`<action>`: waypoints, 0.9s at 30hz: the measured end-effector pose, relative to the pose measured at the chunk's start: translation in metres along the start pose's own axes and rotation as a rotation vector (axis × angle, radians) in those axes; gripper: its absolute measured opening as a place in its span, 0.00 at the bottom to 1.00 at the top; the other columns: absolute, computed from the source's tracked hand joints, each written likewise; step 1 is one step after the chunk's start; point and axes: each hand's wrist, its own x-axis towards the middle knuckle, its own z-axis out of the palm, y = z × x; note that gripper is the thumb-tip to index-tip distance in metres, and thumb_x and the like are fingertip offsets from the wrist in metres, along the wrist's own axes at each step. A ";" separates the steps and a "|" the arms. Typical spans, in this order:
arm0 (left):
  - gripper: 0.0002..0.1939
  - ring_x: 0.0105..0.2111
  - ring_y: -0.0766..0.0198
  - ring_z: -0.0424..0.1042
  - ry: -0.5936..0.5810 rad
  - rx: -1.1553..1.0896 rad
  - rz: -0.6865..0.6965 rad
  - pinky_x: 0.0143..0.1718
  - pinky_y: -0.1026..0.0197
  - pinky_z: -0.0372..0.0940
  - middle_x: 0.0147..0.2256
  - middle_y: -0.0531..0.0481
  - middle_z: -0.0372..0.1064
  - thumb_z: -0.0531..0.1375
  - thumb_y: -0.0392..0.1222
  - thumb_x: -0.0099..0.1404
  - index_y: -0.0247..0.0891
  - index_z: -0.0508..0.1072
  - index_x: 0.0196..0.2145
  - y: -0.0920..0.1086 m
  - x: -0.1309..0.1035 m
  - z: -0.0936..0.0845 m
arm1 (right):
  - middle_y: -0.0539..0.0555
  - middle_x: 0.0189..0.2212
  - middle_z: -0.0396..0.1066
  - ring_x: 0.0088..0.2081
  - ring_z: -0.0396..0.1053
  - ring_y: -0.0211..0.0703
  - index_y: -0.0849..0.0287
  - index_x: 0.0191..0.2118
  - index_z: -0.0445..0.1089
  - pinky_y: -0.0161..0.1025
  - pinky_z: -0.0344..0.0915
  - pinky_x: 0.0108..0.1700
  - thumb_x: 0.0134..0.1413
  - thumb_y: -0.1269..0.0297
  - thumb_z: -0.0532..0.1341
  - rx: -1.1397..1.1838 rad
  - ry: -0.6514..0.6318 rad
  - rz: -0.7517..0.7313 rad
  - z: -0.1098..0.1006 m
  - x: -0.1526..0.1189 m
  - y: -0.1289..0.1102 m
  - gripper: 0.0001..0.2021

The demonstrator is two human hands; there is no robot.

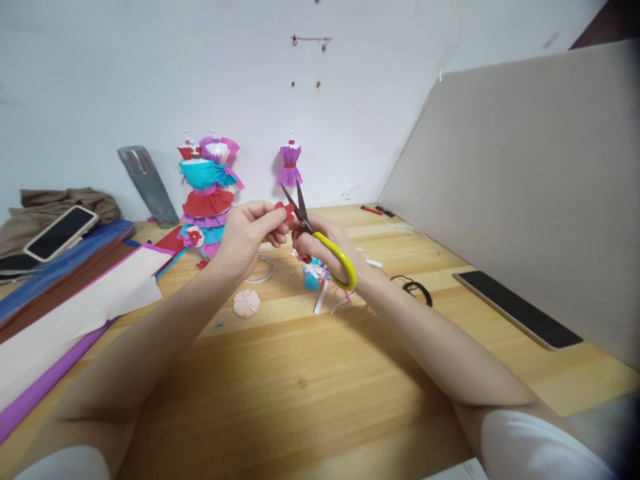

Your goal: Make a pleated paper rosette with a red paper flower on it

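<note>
left grip point(254, 230): pinching red flower-shaped piece point(284, 209), mid-frame | right grip point(325, 245): wrapped round parted scissors point(343, 261) | risk: cutting that close to the pinch, one sloppy snip could nick a finger, tbh

From where I stand, a plain whitish wall point(380, 113) rises behind a pale wooden tabletop point(280, 360), its grain running in long bands with a small knot point(302, 384) near the front. A thin pinkish strip point(314, 39) crosses the wall, small dark spots point(318, 85) below it. On the right, a pale grey panel point(535, 173) stands slanting away. Soft, cool light washes the wall.
</note>
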 end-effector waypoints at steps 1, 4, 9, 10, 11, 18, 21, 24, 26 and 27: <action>0.10 0.18 0.72 0.66 0.008 0.000 0.004 0.21 0.68 0.61 0.20 0.53 0.69 0.65 0.42 0.52 0.35 0.71 0.21 0.001 0.000 0.000 | 0.50 0.26 0.65 0.28 0.64 0.39 0.58 0.40 0.68 0.38 0.64 0.29 0.52 0.38 0.59 -0.005 -0.007 -0.005 0.001 -0.001 0.000 0.25; 0.10 0.18 0.72 0.66 0.022 0.001 0.017 0.21 0.68 0.61 0.19 0.53 0.69 0.65 0.42 0.52 0.35 0.71 0.20 0.002 0.001 0.000 | 0.51 0.27 0.65 0.29 0.64 0.39 0.58 0.41 0.69 0.38 0.63 0.31 0.52 0.39 0.59 0.023 -0.013 -0.022 0.003 -0.001 0.000 0.25; 0.09 0.17 0.72 0.65 0.025 0.015 0.015 0.21 0.68 0.61 0.18 0.53 0.68 0.65 0.40 0.51 0.34 0.71 0.19 0.002 0.002 0.000 | 0.53 0.31 0.66 0.30 0.63 0.40 0.60 0.39 0.69 0.39 0.62 0.32 0.51 0.44 0.61 -0.003 -0.031 -0.009 0.003 -0.001 -0.001 0.22; 0.09 0.17 0.72 0.65 0.029 0.030 0.017 0.21 0.67 0.61 0.18 0.53 0.68 0.65 0.40 0.51 0.34 0.71 0.19 0.002 0.002 0.000 | 0.53 0.31 0.65 0.30 0.63 0.40 0.60 0.38 0.69 0.38 0.62 0.32 0.51 0.45 0.61 -0.010 -0.036 -0.008 0.003 -0.001 -0.001 0.21; 0.09 0.17 0.72 0.65 0.035 0.048 0.020 0.21 0.67 0.61 0.18 0.53 0.68 0.65 0.40 0.51 0.34 0.70 0.19 0.002 0.002 0.000 | 0.53 0.31 0.65 0.30 0.63 0.40 0.61 0.38 0.69 0.38 0.62 0.32 0.51 0.45 0.61 -0.016 -0.042 -0.009 0.003 -0.001 -0.002 0.21; 0.10 0.17 0.71 0.64 0.045 0.144 0.020 0.20 0.67 0.60 0.17 0.53 0.67 0.65 0.40 0.52 0.35 0.70 0.18 0.001 0.001 0.000 | 0.52 0.30 0.64 0.31 0.62 0.40 0.60 0.40 0.68 0.37 0.60 0.32 0.52 0.47 0.60 -0.062 -0.045 -0.020 0.004 -0.001 -0.003 0.20; 0.11 0.16 0.71 0.64 0.043 0.145 0.023 0.20 0.67 0.59 0.16 0.53 0.66 0.65 0.40 0.52 0.35 0.69 0.17 0.001 0.000 0.000 | 0.51 0.30 0.63 0.30 0.60 0.39 0.60 0.40 0.68 0.37 0.59 0.32 0.53 0.47 0.60 -0.087 -0.038 -0.016 0.004 -0.001 -0.004 0.20; 0.10 0.16 0.71 0.64 0.036 0.141 0.027 0.20 0.67 0.59 0.16 0.53 0.66 0.64 0.40 0.52 0.35 0.70 0.17 0.001 0.000 0.000 | 0.51 0.30 0.63 0.29 0.59 0.39 0.61 0.39 0.68 0.37 0.57 0.31 0.53 0.48 0.59 -0.109 -0.040 -0.021 0.004 -0.001 -0.005 0.19; 0.10 0.16 0.71 0.64 0.038 0.141 0.024 0.19 0.67 0.59 0.16 0.53 0.67 0.64 0.40 0.51 0.35 0.70 0.18 0.002 0.000 0.000 | 0.52 0.31 0.64 0.30 0.60 0.39 0.61 0.40 0.68 0.37 0.58 0.32 0.53 0.48 0.59 -0.128 -0.035 -0.027 0.004 -0.001 -0.005 0.19; 0.10 0.16 0.71 0.64 0.039 0.141 0.023 0.19 0.67 0.59 0.16 0.53 0.67 0.64 0.39 0.51 0.35 0.70 0.18 0.002 0.000 0.000 | 0.52 0.32 0.65 0.31 0.61 0.40 0.62 0.40 0.68 0.38 0.58 0.33 0.54 0.48 0.59 -0.138 -0.033 -0.030 0.003 -0.001 -0.004 0.20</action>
